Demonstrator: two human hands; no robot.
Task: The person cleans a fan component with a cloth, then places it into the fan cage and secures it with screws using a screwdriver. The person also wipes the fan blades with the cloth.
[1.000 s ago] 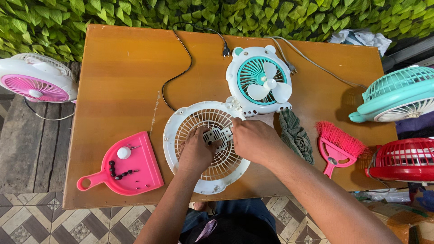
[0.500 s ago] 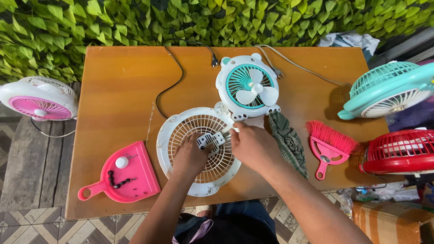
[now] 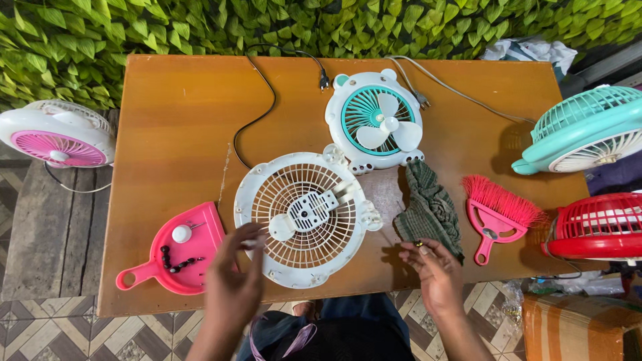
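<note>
Lower left, the pink dustpan holds a white knob and dark screws. The left hand (fingers spread, empty) touches the grille; the right hand pinches something tiny by the cloth.

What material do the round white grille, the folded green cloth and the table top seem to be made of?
White grille: probably moulded plastic, matte, with thin even ribs. Green cloth: woven fabric, limp and creased, with a checked pattern. Table top: seemingly wood or wood laminate, orange-brown, with a smooth sheen and faint grain.
</note>
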